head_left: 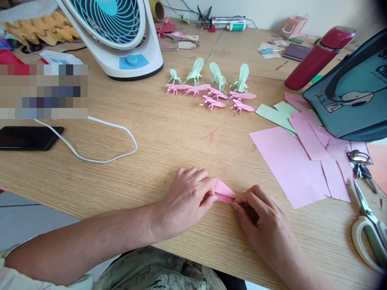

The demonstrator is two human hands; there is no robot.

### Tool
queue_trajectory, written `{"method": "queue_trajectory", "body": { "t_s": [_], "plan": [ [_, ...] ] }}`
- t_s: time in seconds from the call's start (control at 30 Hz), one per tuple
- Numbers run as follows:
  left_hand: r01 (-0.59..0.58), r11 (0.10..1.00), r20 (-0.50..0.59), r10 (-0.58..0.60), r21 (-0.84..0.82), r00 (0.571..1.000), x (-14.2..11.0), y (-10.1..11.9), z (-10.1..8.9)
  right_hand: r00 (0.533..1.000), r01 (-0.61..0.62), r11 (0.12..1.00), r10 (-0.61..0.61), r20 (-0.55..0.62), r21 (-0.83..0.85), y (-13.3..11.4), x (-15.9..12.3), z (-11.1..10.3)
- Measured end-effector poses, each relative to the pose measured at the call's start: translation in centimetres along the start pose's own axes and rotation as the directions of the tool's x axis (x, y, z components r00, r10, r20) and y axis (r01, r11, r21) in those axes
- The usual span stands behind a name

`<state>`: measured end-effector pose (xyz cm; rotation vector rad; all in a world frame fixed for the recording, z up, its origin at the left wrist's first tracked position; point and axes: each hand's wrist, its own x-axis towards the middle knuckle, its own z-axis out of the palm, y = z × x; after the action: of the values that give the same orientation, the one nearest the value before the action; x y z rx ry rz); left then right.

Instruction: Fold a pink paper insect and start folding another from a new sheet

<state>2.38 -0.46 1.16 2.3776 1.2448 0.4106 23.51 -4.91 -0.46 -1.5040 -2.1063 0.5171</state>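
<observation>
A small folded pink paper piece (pixel 224 190) lies on the wooden table (pixel 169 133) near its front edge. My left hand (pixel 189 197) pinches its left end with curled fingers. My right hand (pixel 260 219) pinches its right end, fingertips pressed on the fold. Farther back stand several green folded paper figures (pixel 216 75), with several pink folded figures (pixel 211 96) lying in front of them.
Pink paper sheets (pixel 290 165) and green scraps (pixel 276 114) lie at the right, with scissors (pixel 370 221), keys (pixel 358 161), a grey bag (pixel 353 96) and a red flask (pixel 317 56). A white fan (pixel 121 36), a black phone (pixel 27 137) and a white cable (pixel 99 141) are at the left.
</observation>
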Motion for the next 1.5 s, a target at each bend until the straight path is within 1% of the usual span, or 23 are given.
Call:
{"method": "queue_trajectory", "body": {
  "t_s": [0.3,0.47,0.53,0.67,0.8,0.87,0.93,1.0,1.07,1.1,1.13,1.3,1.5],
  "plan": [
    [0.066,0.993,0.063,-0.072,0.093,0.995,0.2,0.5,0.1,0.999,-0.032,0.999,0.033,0.023,-0.043,-0.2,0.2,0.0],
    [0.082,0.993,0.081,-0.088,0.080,0.993,0.4,0.5,0.0,0.996,-0.069,0.997,0.068,0.058,0.024,-0.1,0.0,-0.4],
    [0.084,0.994,0.087,-0.090,0.074,0.992,0.4,0.5,0.0,0.996,-0.069,0.997,0.067,0.055,0.026,0.0,-0.2,-0.5],
    [0.097,0.993,0.098,-0.103,0.070,0.990,0.5,0.5,-0.1,0.997,-0.062,0.998,0.063,0.047,-0.023,0.1,-0.2,-0.5],
    [0.102,0.992,0.103,-0.110,0.076,0.989,0.5,0.5,-0.1,0.994,-0.092,0.995,0.094,0.052,-0.050,0.5,-0.8,-1.1],
    [0.103,0.992,0.115,-0.111,0.074,0.987,0.5,0.5,-0.2,0.996,-0.091,0.994,0.092,0.015,-0.058,0.6,-1.5,-1.4],
    [0.104,0.992,0.127,-0.113,0.071,0.985,0.5,0.5,-0.2,0.998,-0.044,0.996,0.040,-0.043,-0.079,0.5,-2.4,-1.4],
    [0.103,0.992,0.133,-0.111,0.072,0.985,0.5,0.5,-0.2,0.994,0.090,0.989,-0.097,-0.058,-0.114,0.4,-3.2,-1.2],
    [0.095,0.993,0.131,-0.104,0.072,0.986,0.5,0.4,-0.2,0.966,0.250,0.953,-0.256,-0.016,-0.168,0.3,-3.6,-0.9],
    [0.091,0.993,0.128,-0.100,0.072,0.987,0.5,0.4,-0.2,0.950,0.307,0.931,-0.312,0.010,-0.196,0.3,-3.7,-0.7],
    [0.087,0.994,0.124,-0.096,0.072,0.988,0.5,0.4,-0.2,0.939,0.340,0.914,-0.342,0.030,-0.223,0.2,-3.7,-0.5],
    [0.087,0.994,0.117,-0.095,0.071,0.989,0.5,0.4,-0.2,0.932,0.358,0.885,-0.356,0.063,-0.299,0.2,-3.5,-0.3],
    [0.094,0.992,0.123,-0.103,0.080,0.987,0.6,0.5,-0.2,0.934,0.353,0.874,-0.348,0.076,-0.335,0.0,-3.5,-0.3]
  ]
}}
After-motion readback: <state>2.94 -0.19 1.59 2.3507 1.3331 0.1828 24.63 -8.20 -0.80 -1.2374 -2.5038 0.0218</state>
